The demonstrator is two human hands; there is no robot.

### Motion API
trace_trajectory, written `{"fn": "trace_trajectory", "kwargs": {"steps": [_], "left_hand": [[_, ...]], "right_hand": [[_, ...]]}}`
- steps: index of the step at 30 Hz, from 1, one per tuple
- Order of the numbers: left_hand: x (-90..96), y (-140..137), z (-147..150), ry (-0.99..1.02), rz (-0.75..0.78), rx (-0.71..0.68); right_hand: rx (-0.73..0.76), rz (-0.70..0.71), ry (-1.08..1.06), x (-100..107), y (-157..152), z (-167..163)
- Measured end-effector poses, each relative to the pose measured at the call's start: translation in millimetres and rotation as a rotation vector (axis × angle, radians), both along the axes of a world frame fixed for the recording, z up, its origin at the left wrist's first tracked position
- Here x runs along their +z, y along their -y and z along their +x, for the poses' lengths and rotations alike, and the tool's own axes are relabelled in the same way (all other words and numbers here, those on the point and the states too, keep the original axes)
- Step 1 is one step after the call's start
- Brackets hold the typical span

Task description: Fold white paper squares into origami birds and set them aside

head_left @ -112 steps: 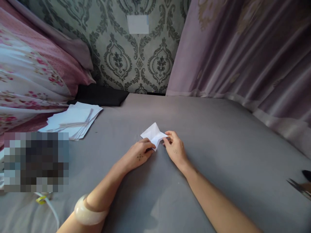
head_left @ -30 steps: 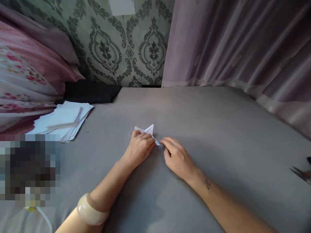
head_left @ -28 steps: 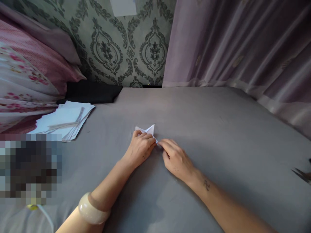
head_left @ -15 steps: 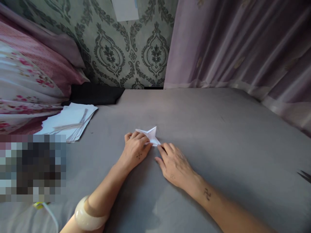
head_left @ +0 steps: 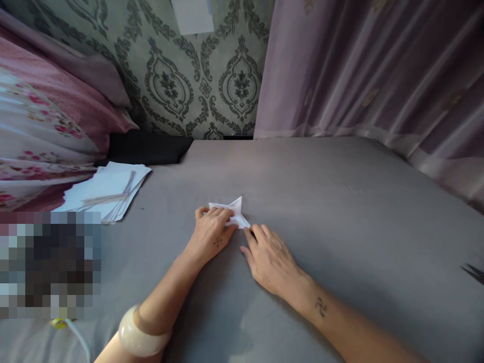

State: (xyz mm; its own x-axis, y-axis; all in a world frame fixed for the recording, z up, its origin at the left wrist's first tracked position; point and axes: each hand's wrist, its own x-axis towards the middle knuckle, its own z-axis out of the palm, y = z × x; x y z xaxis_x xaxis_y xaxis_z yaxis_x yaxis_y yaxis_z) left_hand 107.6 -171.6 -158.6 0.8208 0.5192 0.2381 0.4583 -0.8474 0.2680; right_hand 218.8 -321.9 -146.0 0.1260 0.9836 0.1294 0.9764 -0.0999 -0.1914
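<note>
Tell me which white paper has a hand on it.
The small folded, pointed paper, under the left hand; the loose stack and sheet on the wall are untouched.

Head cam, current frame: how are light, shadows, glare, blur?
Head view: dim, soft light, the purple curtain darkest at upper right; head view: soft shadows on the gray sheet near the left hand and right hand, highlight on the bangle; head view: folded paper fairly clear, fine creases hard to read; head view: pixelated block masks lower left.
</note>
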Motion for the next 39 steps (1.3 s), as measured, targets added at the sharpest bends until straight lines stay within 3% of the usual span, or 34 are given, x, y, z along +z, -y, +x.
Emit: {"fn": "trace_trajectory", "kwargs": {"steps": [8, 18, 31, 39], "left_hand": [[4.2, -12.3, -13.9, 0.007, -0.040, 0.010], [16.0, -11.0, -15.4, 0.046, -0.275, 0.012], [17.0, -2.2, -8.5, 0.218, -0.267, -0.070], [13.7, -4.4, -10.2, 0.263, -0.449, -0.067]], "right_hand": [[-0.003, 0.000, 0.003, 3.1, -1.0, 1.1], [-0.026, 0.041, 0.008, -1.1, -7.6, -0.4], [-0.036, 0.059, 0.063, 1.7, -14.6, -7.1], [-0.082, 0.100, -0.009, -1.8, -7.4, 0.8]]}}
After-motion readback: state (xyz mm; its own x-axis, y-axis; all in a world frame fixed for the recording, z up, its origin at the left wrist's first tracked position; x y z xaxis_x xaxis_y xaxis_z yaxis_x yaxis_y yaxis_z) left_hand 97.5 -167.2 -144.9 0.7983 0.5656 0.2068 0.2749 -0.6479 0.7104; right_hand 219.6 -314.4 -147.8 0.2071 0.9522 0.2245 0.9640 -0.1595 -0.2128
